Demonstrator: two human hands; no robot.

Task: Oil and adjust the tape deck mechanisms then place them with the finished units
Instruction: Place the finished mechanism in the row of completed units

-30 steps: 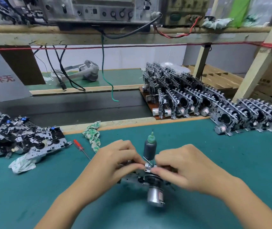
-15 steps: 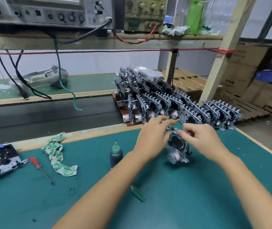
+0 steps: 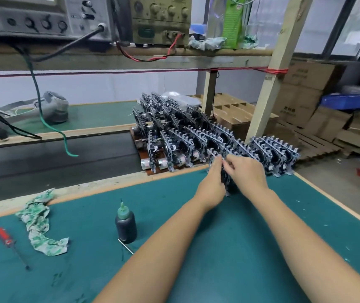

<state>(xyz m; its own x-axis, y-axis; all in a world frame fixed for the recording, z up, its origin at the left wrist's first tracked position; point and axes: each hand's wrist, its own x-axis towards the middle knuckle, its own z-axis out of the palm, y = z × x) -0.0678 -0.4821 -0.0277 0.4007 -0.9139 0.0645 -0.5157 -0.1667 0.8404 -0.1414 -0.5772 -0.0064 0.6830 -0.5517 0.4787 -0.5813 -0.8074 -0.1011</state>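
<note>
A: Item: mechanism (image 3: pixel 227 182), upright at bench (image 3: pixel 174 215) far edge, pinched by my left hand (image 3: pixel 213 184) and right hand (image 3: pixel 248 174).

B: Risk: nudging finished row (image 3: pixel 196 145); units topple.

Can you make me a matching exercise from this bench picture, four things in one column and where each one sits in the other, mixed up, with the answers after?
Things
1. oil bottle
2. red screwdriver
3. patterned rag
4. tape deck mechanism

Places
A. held upright between the left hand and right hand, at the rows of finished units
B. lying at the left edge of the green mat
C. standing upright on the mat, left of the forearms
D. crumpled on the mat between screwdriver and bottle

Pairs: 1-C, 2-B, 3-D, 4-A
</note>
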